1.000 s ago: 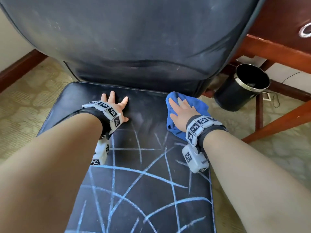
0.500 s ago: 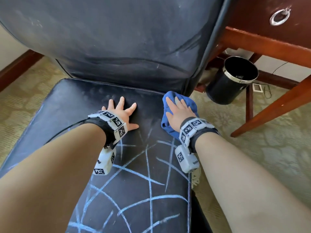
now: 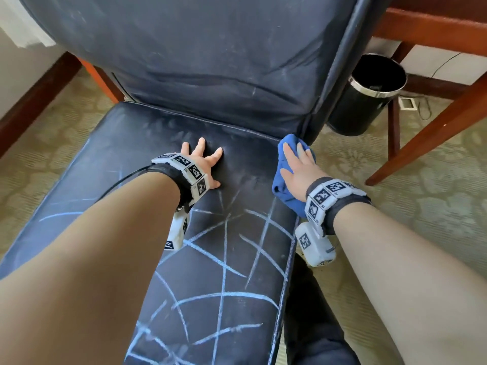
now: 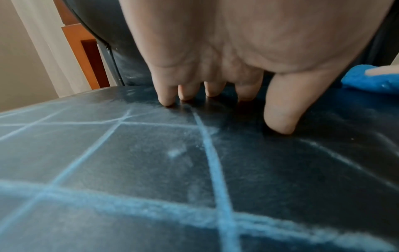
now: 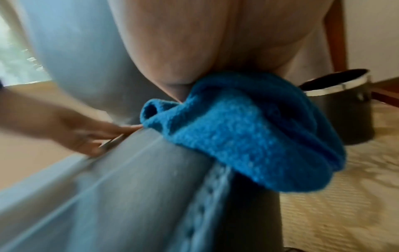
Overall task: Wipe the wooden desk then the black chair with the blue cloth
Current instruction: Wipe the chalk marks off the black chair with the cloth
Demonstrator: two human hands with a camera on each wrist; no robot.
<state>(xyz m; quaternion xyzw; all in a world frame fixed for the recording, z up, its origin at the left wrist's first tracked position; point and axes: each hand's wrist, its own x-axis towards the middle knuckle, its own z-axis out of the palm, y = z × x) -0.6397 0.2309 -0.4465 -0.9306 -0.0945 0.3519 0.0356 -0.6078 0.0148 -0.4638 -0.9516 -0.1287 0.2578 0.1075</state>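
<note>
So we're on the chair half of the job by the look of it. The right hand (image 3: 297, 169) is flat, fingers straight, pressing the blue cloth (image 3: 286, 188) onto the back right corner of the black chair (image 3: 210, 75) seat, right where the seat meets the backrest. Part of the cloth hangs over the seat's side edge. The left hand (image 3: 203, 164) is spread out, fingers apart, just bracing on the seat near the back middle, holding nothing.

The back strip of the seat looks smudgy but mostly free of lines, while the front is full of blue chalk lines (image 3: 224, 259), criss-crossing everywhere. My guess is the next move is dragging the cloth toward the front across those lines with firm pressure, and the left hand will need to shift out of the way. That overhanging bit could slip off the edge, so I'd bunch it back under the palm.

Count: one chair, one cloth, two hands, one black waste bin (image 3: 369, 93) on the carpet beside the chair. The wooden bench (image 3: 434, 32) only shows as frame and legs on the right.
</note>
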